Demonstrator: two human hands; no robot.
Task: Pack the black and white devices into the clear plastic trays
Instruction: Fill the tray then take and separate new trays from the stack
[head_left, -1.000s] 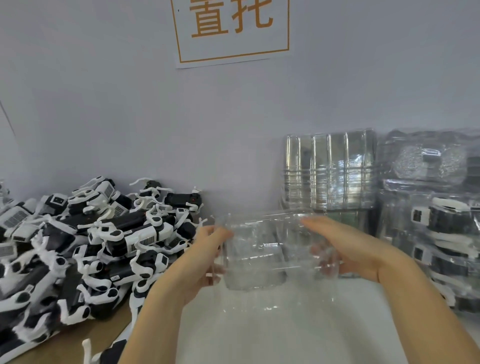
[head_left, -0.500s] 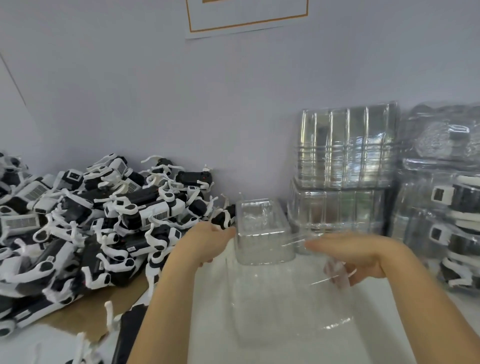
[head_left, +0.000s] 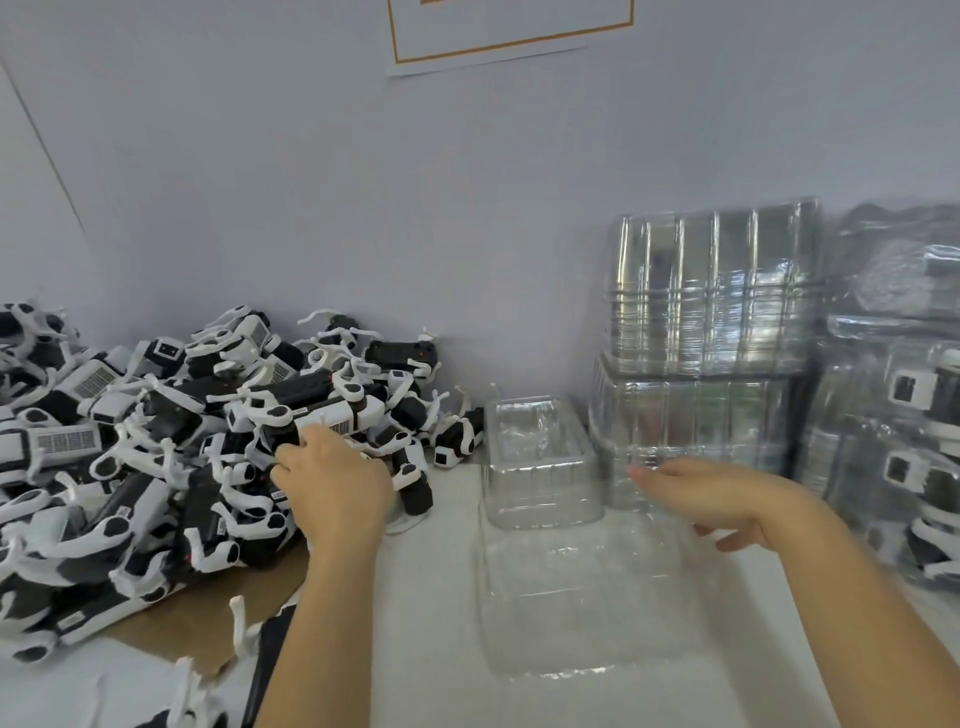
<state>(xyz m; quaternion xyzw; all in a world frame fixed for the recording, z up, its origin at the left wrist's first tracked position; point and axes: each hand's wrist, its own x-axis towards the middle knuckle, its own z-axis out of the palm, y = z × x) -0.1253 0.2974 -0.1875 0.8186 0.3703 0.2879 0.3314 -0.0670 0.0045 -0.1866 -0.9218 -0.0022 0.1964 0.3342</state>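
Hands have left the open tray (head_left: 545, 457): left (head_left: 332, 483) now grasps a device (head_left: 306, 410), right (head_left: 711, 499) hovers relaxed.

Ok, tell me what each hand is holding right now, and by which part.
The left hand reaches into the pile of devices; whether it grips one cannot be told. The right hand holds nothing, fingers relaxed above the open clear tray.

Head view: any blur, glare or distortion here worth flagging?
Head view: the right hand and packed trays at the right edge are motion-blurred; reflections streak the stacked clear trays; the wide lens bows the wall lines; the device pile and left hand are fairly sharp.
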